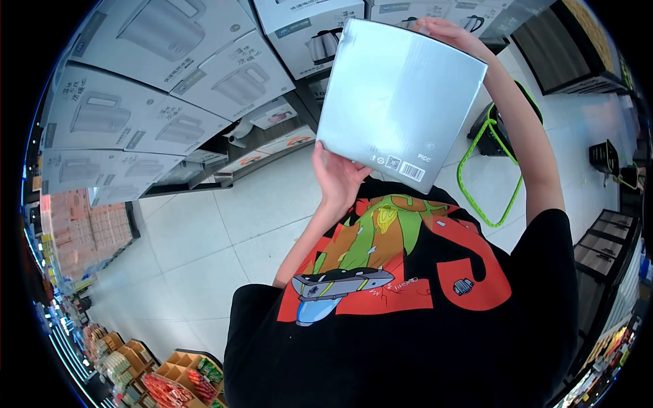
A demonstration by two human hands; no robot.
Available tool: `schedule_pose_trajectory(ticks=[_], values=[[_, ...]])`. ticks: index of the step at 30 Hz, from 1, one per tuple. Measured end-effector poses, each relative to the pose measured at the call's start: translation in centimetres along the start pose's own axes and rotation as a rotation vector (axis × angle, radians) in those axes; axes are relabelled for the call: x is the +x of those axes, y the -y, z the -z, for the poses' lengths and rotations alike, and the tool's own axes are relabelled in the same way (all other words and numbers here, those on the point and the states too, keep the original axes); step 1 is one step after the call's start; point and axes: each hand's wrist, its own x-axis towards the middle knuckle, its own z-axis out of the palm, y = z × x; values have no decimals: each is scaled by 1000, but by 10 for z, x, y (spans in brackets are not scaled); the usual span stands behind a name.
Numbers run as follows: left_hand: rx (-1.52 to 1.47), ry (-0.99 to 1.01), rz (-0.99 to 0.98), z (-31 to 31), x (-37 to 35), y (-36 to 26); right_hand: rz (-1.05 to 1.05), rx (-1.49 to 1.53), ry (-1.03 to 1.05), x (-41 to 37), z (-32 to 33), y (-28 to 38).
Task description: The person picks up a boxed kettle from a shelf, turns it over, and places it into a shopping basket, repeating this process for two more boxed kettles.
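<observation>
A silvery-white cardboard box [401, 102], with a barcode and "PICC" printed near its lower edge, is held up tilted in front of my chest. My left hand [340, 175] grips its lower left corner, thumb on the near face and the other fingers partly hidden beneath. At the far upper edge, my right hand [445, 32] has its fingers curled over the box, partly hidden behind it. Just beyond the box stand kettle boxes [309, 44] on the shelf.
Stacked kettle cartons [183, 75] fill the left side, above a lower shelf [262, 146]. On the tiled floor [258, 217] to the right stands a black shopping basket [491, 136] with a green handle. Display bins [180, 367] with packaged goods are at lower left.
</observation>
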Motion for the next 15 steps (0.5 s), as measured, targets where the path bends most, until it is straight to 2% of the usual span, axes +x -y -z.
schedule_pose_trajectory(ticks=[2,5,6,7,10,11,14,15], values=[[16,-51,52,9,6,-2,-3,-146,-17,2,9,-6],[40,-123,137,18,17,5,-151,-295,13,-15,-10,19],[59,-151,162,16,19,6,-116,-380,-7,-20,-12,19],[82,-179,189,14,21,7,-97,-442,-121,-28,-24,23],[74,-168,246,19,37,18,-63,-648,-196,-50,-31,24],[66,-157,271,21,43,22,-118,-683,-231,-58,-35,28],[129,-107,452,1,51,35,-82,-684,-356,-97,-28,21],[155,-89,516,-3,57,41,-135,-730,-401,-107,-23,17]])
